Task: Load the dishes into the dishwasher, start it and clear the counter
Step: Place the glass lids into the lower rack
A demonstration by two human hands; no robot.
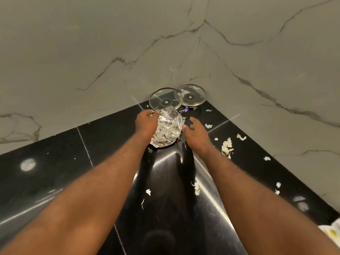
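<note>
My left hand (pixel 146 124) curls its fingers over the left edge of the crumpled silver foil bundle (pixel 169 128). My right hand (pixel 196 132) hovers just beside the bundle's right edge, fingers loosely spread and holding nothing. The bundle sits near the corner of the glossy black tiled counter (pixel 73 162); behind it two round metal-rimmed glass lids (pixel 165 97) stand against the grey veined marble wall (pixel 110 43), and torn white scraps (pixel 227 147) lie scattered to the right.

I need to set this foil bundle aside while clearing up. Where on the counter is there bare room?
Barest: the black counter left of the left hand, bordered by the marble wall. Crowded: the corner, where two glass lids lean behind the foil bundle, and the strip right of the right hand, littered with white scraps.
</note>
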